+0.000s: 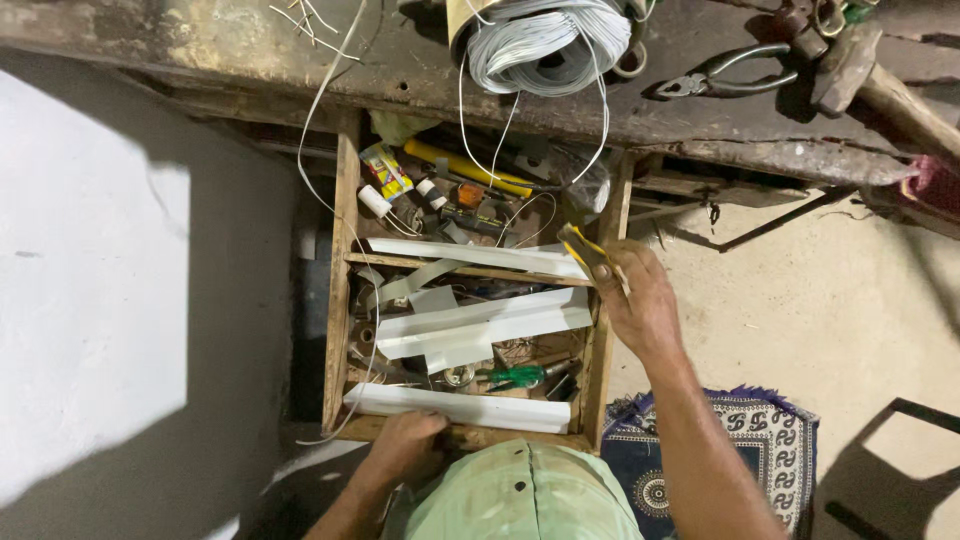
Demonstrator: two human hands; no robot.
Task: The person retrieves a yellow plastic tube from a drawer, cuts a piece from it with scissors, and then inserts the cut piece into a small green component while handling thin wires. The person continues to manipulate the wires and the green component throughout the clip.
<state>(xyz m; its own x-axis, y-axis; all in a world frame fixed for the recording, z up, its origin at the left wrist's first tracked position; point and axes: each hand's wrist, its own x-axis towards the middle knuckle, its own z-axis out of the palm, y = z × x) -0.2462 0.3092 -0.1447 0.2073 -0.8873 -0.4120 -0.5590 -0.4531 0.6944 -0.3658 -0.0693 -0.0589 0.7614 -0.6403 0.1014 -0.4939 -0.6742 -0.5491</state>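
Right hand (640, 305) clenched on yellow-handled tool (583, 247) over open wooden drawer's (343, 300) right edge; left hand (405, 445) grips its near front rail, well apart.

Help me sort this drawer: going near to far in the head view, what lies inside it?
White trunking strip → green-handled screwdriver → wide white trunking pieces → wooden divider → yellow-handled tool.
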